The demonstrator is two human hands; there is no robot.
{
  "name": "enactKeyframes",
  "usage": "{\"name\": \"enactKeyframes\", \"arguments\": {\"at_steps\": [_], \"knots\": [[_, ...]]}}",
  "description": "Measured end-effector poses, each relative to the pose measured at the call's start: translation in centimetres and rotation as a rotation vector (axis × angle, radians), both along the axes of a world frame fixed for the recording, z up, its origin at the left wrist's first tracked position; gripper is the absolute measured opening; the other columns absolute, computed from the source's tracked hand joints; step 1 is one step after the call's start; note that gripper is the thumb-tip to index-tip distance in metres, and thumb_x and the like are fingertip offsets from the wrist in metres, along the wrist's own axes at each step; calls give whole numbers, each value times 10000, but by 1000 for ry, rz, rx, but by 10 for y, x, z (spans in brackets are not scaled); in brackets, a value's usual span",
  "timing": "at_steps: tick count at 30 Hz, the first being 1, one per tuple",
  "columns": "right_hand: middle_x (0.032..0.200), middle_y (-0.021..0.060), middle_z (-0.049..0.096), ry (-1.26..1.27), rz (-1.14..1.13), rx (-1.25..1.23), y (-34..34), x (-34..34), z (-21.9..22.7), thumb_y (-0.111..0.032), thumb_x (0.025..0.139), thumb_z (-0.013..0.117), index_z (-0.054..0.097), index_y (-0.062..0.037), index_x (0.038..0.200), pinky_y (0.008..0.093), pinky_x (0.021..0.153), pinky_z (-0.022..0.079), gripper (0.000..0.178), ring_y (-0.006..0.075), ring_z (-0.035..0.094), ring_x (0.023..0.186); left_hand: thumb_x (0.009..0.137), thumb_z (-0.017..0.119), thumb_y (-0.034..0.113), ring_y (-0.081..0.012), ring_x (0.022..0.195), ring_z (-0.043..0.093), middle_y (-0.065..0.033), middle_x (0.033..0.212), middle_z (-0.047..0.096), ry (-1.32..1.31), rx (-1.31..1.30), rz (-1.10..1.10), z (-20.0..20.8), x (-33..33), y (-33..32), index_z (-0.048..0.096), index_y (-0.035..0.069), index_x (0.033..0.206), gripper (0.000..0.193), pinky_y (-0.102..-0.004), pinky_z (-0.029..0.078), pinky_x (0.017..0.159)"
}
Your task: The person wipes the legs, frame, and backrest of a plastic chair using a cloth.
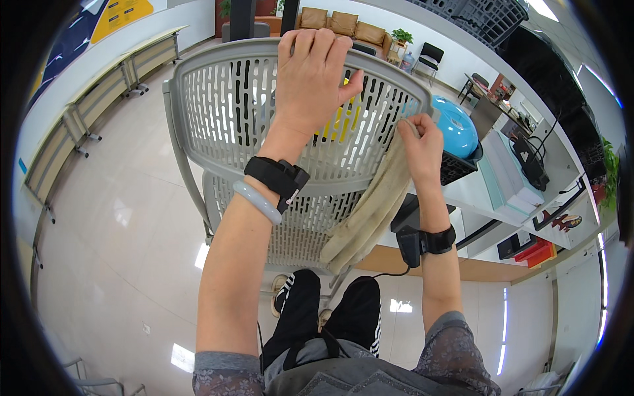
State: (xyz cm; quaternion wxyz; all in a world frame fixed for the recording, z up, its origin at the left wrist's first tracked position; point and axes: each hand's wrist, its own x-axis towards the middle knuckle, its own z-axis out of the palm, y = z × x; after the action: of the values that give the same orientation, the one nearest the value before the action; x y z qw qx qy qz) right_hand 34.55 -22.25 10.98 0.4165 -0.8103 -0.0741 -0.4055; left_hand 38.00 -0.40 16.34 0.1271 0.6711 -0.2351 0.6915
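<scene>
A grey plastic chair [205, 119] with a slotted backrest stands right in front of me. My left hand [309, 82] is closed over the top rim of the backrest, fingers hooked behind it and the thumb off to the right. At the backrest's right edge, my right hand [424, 144] pinches the upper end of a beige cloth [370, 212]. The cloth hangs in long folds down the right side of the chair, and its lower end lies near the perforated seat [287, 241]. Black bands sit on both my wrists.
Right of the chair, a white shelf unit [470, 198] holds a blue basin [456, 125] in a black basket [460, 168] and a stack of pale boards [505, 171]. Folding tables [99, 92] line the left wall. A brown sofa [343, 28] stands far back.
</scene>
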Motion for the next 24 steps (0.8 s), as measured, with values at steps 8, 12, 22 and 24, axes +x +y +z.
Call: {"name": "enactKeyframes", "arguments": {"at_steps": [8,12,22,24], "knots": [[725,214,611,-100,-171,-142,26,-14,0,-65,825,596,568,28,864,391,633,475,104,391,613,680,727,723,279,-248,978,484,-42,969,519,5,-3,0,0,3,-1,584,107,1031,375,-404,354,947],[771,235,606,-130,-38,-98,29,-28,-18,-45,829,578,546,22,884,415,651,470,92,415,604,720,729,720,279,-248,976,483,-42,971,521,13,-1,-3,1,0,0,586,106,1037,378,-404,354,948],[655,129,595,46,-33,48,13,-12,-13,-47,782,629,570,35,817,334,578,444,108,226,540,556,728,719,280,-246,979,481,-43,968,522,8,-6,1,-1,3,-2,589,105,1032,374,-408,356,946],[654,125,596,61,-60,7,12,-13,-13,-53,786,631,577,33,822,325,585,449,108,208,551,566,727,720,278,-247,980,481,-45,968,520,10,-8,8,-1,2,-2,589,105,1028,371,-409,357,945]]}}
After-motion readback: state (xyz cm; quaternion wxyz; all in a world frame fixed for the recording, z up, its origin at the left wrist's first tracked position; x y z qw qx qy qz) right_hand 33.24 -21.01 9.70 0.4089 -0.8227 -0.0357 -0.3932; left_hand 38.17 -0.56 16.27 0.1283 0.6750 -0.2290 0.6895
